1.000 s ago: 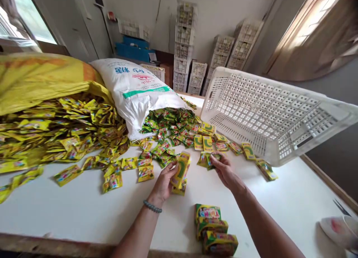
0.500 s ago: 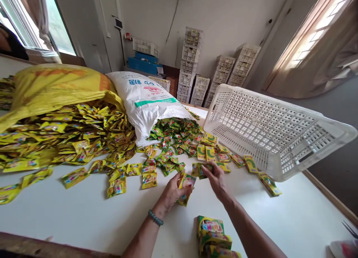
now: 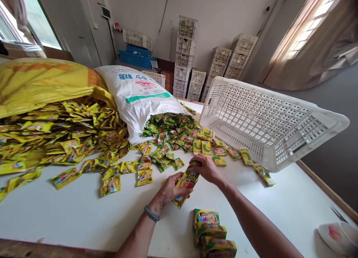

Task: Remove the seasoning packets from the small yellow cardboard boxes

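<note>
My left hand [image 3: 168, 190] is wrapped round a small yellow-and-green printed box [image 3: 185, 182], held tilted just above the white table. At the upper end of this box is my right hand [image 3: 207, 169], its fingers closed on a small green packet [image 3: 194, 164] that they mostly cover. Whether the packet is partly inside the box, I cannot tell. Beyond my hands lie loose green packets [image 3: 160, 152] and several flat yellow boxes [image 3: 206, 148]. Nearer me, filled-looking boxes [image 3: 207, 217] stand in a short row beside my right forearm.
A yellow sack [image 3: 50, 77] spills yellow packets [image 3: 61, 138] at left. Green packets spill from a white sack [image 3: 140, 97] beside it. A white plastic crate [image 3: 265, 112] lies tipped at right. A cup [image 3: 338, 237] sits near the right corner. Stacked crates [image 3: 184, 60] stand behind.
My right hand has brought the green packet left to the box's upper end. My left hand still holds the box, now tilted more. The view has shifted slightly right.
</note>
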Available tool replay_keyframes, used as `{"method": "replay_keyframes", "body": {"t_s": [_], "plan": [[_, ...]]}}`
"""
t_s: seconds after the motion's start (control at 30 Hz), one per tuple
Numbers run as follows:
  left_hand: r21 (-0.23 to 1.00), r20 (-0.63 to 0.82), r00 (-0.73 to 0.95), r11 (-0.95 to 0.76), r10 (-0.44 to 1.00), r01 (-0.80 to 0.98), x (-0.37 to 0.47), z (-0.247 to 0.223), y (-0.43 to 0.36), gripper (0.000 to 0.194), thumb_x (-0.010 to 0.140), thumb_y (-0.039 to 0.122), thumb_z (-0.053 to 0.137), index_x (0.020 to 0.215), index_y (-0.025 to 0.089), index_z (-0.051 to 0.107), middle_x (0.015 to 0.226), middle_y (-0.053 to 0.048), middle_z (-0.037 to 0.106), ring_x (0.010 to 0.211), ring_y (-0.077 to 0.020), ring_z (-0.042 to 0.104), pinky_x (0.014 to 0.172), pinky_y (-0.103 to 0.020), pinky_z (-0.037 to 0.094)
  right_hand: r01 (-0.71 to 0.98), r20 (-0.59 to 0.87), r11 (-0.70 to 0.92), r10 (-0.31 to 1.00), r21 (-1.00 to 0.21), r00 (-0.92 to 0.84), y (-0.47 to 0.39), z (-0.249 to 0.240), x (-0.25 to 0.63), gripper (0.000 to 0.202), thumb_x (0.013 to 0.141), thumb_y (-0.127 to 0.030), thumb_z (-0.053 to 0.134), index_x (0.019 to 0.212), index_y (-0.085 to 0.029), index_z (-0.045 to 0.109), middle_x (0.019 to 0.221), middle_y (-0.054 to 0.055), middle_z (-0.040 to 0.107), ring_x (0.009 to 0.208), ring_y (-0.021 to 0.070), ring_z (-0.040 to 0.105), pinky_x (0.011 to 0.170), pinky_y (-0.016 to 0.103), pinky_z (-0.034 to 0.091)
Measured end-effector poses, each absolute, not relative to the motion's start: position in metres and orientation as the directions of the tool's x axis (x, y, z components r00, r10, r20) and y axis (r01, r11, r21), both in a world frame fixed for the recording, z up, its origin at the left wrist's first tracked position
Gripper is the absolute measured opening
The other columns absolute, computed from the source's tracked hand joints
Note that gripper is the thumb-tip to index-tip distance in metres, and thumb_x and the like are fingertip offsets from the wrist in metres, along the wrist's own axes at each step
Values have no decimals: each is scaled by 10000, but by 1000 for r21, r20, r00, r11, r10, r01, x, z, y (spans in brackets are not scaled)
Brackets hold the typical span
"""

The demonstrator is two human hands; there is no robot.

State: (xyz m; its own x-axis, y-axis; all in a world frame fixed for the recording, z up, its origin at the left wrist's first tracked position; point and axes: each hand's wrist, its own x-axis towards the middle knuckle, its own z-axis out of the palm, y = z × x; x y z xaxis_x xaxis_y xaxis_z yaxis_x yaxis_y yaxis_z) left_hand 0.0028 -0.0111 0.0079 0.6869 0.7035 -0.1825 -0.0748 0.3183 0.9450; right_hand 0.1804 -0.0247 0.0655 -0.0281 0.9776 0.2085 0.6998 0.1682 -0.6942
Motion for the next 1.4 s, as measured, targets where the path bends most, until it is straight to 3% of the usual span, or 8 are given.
{"method": "replay_keyframes", "body": {"t_s": [0.27, 0.4, 0.77, 0.9, 1.0, 1.1, 1.27, 1.4], "plan": [[919, -209, 595, 364, 776, -152, 1, 9, -9, 449, 559, 303, 860, 914, 168, 621, 764, -26, 680, 583, -156, 622, 586, -281, 511, 577, 251, 161, 965, -801, 81, -34, 45, 166, 172, 808, -292, 621, 946, -217, 690, 848, 27, 697, 737, 180, 603, 675, 274, 455], [954, -155, 605, 277, 781, -113, 1, 7, -7, 376, 597, 313, 839, 882, 161, 647, 718, -19, 681, 611, -157, 617, 593, -258, 494, 614, 223, 111, 969, -782, 108, -39, 49, 170, 109, 787, -282, 617, 758, -199, 681, 688, 7, 657, 631, 152, 549, 603, 251, 409], [985, -111, 570, 167, 814, -47, 2, 2, -5, 351, 622, 366, 815, 850, 141, 671, 765, -31, 697, 681, -168, 616, 613, -238, 467, 655, 140, 44, 986, -754, 95, -39, 40, 169, 22, 754, -214, 639, 751, -195, 649, 691, 2, 677, 643, 146, 588, 610, 238, 409], [985, -121, 557, 168, 822, -34, 3, 1, -5, 407, 603, 406, 815, 872, 141, 663, 748, -11, 692, 653, -156, 611, 604, -233, 471, 606, 80, 25, 995, -795, 63, -45, 47, 166, 138, 852, -223, 565, 975, -196, 620, 756, 7, 711, 676, 138, 625, 634, 223, 425], [984, -132, 514, 173, 847, -32, 4, -2, -4, 467, 560, 441, 830, 861, 135, 647, 689, 6, 677, 596, -143, 600, 563, -225, 469, 691, 63, 27, 998, -722, 28, -49, 49, 157, 204, 901, -218, 518, 1101, -213, 559, 726, -22, 694, 654, 131, 617, 656, 226, 425], [978, -156, 482, 202, 862, -44, 5, -5, -3, 593, 548, 439, 837, 1010, 151, 601, 668, 13, 677, 564, -150, 617, 544, -236, 489, 691, 65, 67, 997, -720, -29, -50, 44, 151, 291, 915, -180, 506, 1203, -222, 498, 731, -40, 682, 678, 130, 631, 711, 237, 439], [983, 69, 173, -37, 983, -180, 11, -6, 1, 774, 563, 351, 854, 1227, 212, 481, 854, 4, 701, 662, -153, 669, 659, -291, 559, 557, 313, 110, 907, -823, 283, -46, 33, 156, 282, 871, -216, 626, 1146, -200, 566, 1115, 49, 665, 1035, 152, 591, 880, 255, 432], [968, 125, 33, -114, 992, -225, 14, -1, -1, 614, 559, 278, 870, 1096, 192, 584, 848, 19, 703, 698, -149, 675, 717, -330, 588, 401, 186, 95, 963, -911, 195, -38, 19, 160, 214, 849, -353, 654, 965, -174, 670, 972, 31, 687, 910, 135, 611, 784, 216, 452]]}}
